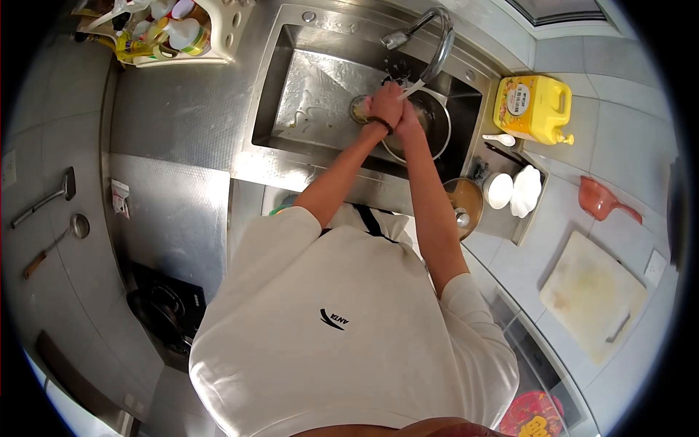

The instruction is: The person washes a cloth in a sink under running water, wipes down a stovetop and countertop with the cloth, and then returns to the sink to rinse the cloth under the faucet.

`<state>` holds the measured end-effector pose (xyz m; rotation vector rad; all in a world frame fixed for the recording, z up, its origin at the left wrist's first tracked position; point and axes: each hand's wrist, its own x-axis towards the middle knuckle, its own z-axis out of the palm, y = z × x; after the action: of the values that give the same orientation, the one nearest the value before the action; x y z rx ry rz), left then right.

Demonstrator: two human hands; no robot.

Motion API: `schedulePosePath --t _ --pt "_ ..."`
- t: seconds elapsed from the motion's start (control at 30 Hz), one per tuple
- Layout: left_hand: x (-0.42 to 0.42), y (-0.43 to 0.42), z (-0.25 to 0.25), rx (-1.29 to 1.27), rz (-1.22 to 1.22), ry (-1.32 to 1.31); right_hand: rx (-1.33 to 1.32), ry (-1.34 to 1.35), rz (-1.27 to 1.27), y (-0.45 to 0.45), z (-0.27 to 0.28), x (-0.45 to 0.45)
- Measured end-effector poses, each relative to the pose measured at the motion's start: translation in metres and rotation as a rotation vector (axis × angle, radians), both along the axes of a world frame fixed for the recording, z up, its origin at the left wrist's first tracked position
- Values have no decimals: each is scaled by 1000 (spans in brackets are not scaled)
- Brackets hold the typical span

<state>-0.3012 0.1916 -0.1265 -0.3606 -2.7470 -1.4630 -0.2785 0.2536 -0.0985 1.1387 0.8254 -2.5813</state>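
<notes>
My left hand [388, 103], with a dark bracelet at the wrist, is closed against my right hand [410, 119] over the sink. Water from the curved faucet [443, 45] runs down beside them. Whatever the fingers hold, if anything, is too small or hidden to make out. Most of my right hand's fingers are behind the left. Below the hands, a round metal pot [435, 149] sits in the right part of the sink [306, 87]. The sink drain [359, 109] lies just left of my left hand.
Right of the sink stand a yellow jug [535, 109], a white spoon [499, 139], a white bowl [498, 191], a scalloped white dish [526, 191] and a glass lid [466, 207]. A rack of bottles [218, 33] is at upper left. A cutting board [593, 295] hangs at right.
</notes>
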Motion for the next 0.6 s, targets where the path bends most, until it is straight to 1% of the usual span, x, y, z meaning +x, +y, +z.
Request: schedulePosePath --t 0.03,0.1,0.13,0.2,0.23,0.3,0.33,0.37,0.4,0.43,0.47,0.5,0.53,0.57,0.6 --pt "2 -7 5 -6 5 -1 -6 -1 5 5 -5 -4" --pt "8 -26 32 -84 -121 88 -132 -5 105 21 -16 -11" --pt "8 -33 43 -85 -119 89 -133 -4 107 25 -31 -14" --pt "5 -43 63 47 20 -166 -157 151 89 31 -61 -14" --pt "1 -47 65 47 24 -167 -157 150 93 26 -56 -13" --pt "-16 -55 71 82 170 31 64 55 108 14 -47 -12" --pt "-27 -53 70 166 203 63 62 55 111 12 -47 -8" --pt "-39 -49 62 164 207 64 112 63 170 11 -49 -5" --pt "-53 -44 55 271 212 16 164 70 229 10 -51 -3" --pt "-63 -39 49 377 216 -35 164 70 231 8 -48 -1" --pt "-72 -36 49 377 218 -35 242 1 251 3 -43 1" --pt "-81 -33 50 430 264 -171 321 -68 270 -1 -38 1" --pt "-90 -29 49 483 308 -309 321 -69 270 -4 -32 2" --pt "-102 -23 35 483 307 -309 350 -93 257 -8 -25 3" --pt "-114 -14 13 572 311 -367 379 -117 244 -9 -19 3"
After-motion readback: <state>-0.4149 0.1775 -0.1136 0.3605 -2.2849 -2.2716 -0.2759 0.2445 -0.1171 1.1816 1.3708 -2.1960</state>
